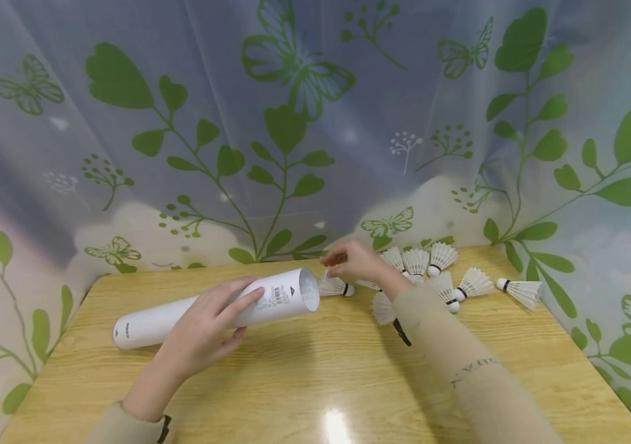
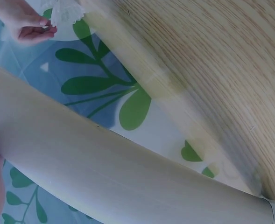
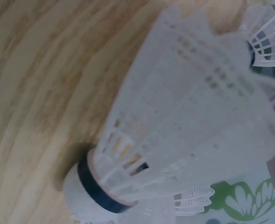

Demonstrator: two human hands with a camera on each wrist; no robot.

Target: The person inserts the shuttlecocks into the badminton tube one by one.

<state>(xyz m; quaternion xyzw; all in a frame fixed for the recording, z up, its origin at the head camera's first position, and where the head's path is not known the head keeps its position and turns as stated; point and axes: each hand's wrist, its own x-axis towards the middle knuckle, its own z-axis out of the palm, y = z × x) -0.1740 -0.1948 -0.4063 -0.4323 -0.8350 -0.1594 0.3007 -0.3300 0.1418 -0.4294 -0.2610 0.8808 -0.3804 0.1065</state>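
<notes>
My left hand (image 1: 212, 320) grips a long white cardboard tube (image 1: 154, 320) from above, fingers over it and thumb below. The tube is tilted, its open end facing right, with a printed label near that end. My right hand (image 1: 354, 262) hovers with loosely bent fingers right at the skirt of a white shuttlecock (image 1: 333, 285), just beyond the tube's mouth. In the left wrist view the right hand's fingertips overlap the skirt edge (image 2: 65, 14). Another shuttlecock (image 3: 184, 112), with a black band round its white base, fills much of the right wrist view.
Several white shuttlecocks (image 1: 416, 262) lie clustered to the right on the wooden table (image 1: 315, 376), partly behind my right forearm. One shuttlecock (image 1: 520, 291) lies apart near the right edge. A curtain (image 1: 210, 123) printed with leaves and butterflies hangs along the table's back.
</notes>
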